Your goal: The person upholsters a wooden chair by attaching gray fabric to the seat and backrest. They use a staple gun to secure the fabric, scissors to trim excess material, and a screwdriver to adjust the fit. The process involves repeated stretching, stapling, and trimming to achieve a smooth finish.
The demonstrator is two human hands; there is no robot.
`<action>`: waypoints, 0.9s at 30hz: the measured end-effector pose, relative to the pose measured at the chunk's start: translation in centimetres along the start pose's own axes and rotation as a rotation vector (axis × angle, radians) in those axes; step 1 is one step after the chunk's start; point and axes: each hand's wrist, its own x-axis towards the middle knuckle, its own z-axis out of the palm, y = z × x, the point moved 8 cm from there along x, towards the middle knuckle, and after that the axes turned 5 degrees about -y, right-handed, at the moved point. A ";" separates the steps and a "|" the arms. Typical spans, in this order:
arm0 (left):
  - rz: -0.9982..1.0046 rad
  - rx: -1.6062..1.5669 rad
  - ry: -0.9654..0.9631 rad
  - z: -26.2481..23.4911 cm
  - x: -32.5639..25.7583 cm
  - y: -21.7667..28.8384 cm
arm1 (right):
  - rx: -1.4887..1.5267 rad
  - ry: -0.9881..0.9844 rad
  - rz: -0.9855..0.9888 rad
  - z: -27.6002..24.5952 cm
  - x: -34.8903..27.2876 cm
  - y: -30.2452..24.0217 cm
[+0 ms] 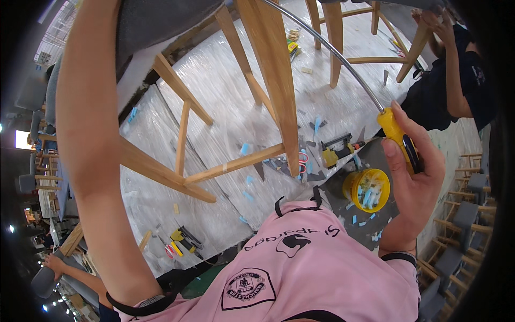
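My right hand (416,161) is wrapped round the yellow handle of a long screwdriver (394,129). Its metal shaft runs up and left past the top edge, so the tip is hidden. A chair with pale wooden legs (276,80) and a grey padded seat (161,24) stands in front of me on the plastic-covered table (214,155). My left forearm reaches up along the chair's left side and leaves the picture at the top; the left hand itself lies outside the view.
A staple gun (337,153) and red-handled scissors (303,162) lie near the table edge, above a yellow bucket (351,188) of scraps. Another staple gun (185,241) lies lower left. A co-worker (472,75) stands far right beside another chair (335,48). More chairs (464,220) line the right.
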 end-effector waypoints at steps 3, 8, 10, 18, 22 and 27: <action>-0.046 0.000 -0.003 0.1 0.1 -0.5 | 0.095 0.004 0.004 2.3 -0.4 1.5; -0.070 0.111 0.034 -0.9 1.1 -1.2 | 0.466 0.126 -0.119 10.1 -0.4 8.4; -0.036 0.144 0.000 -0.3 1.5 -0.8 | 0.488 0.201 -0.214 13.4 0.3 10.6; -0.054 0.193 0.021 -0.8 0.6 -0.3 | 0.727 0.026 -0.065 16.1 3.0 12.2; 0.264 0.243 0.097 -1.0 2.1 -3.0 | 0.341 0.038 -0.157 9.7 1.4 9.9; 0.207 0.282 0.081 -1.3 1.4 -2.3 | 0.333 0.047 -0.082 6.6 -1.0 10.7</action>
